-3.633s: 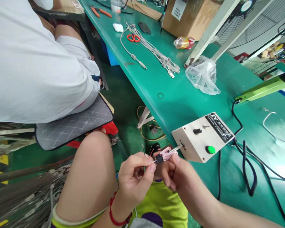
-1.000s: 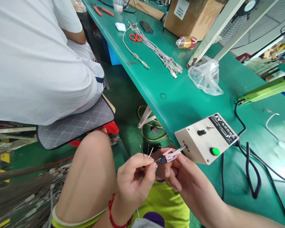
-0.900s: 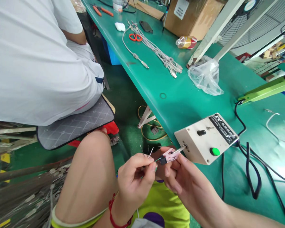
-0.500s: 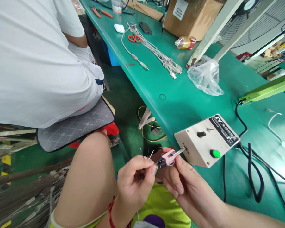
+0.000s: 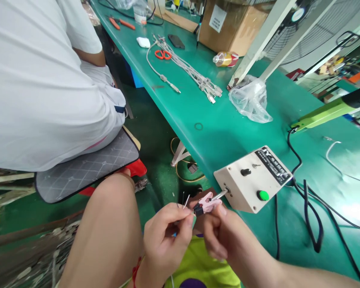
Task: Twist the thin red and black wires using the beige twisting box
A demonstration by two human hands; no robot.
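My left hand (image 5: 166,236) is closed in a pinch on thin stripped cable wires (image 5: 185,201), whose bare ends stick up above my fingers. My right hand (image 5: 220,236) is closed around a small pink clip with a black tip (image 5: 204,204). The clip sits on a metal shaft that pokes out of a beige control box (image 5: 251,178) at the edge of the green bench (image 5: 221,128). The box carries a black knob, a small toggle and a green button (image 5: 262,195). One wire end touches the clip's black tip.
A person in a white shirt (image 5: 38,80) sits to my left on a grey cushion (image 5: 86,168). On the bench lie a bundle of grey cables (image 5: 194,74), red scissors (image 5: 161,55), a plastic bag (image 5: 251,100), a bottle (image 5: 224,59) and black cords (image 5: 310,216).
The view has shifted slightly, so the box and my hands sit a little further left and lower. My hands keep the same grips on wires and clip.
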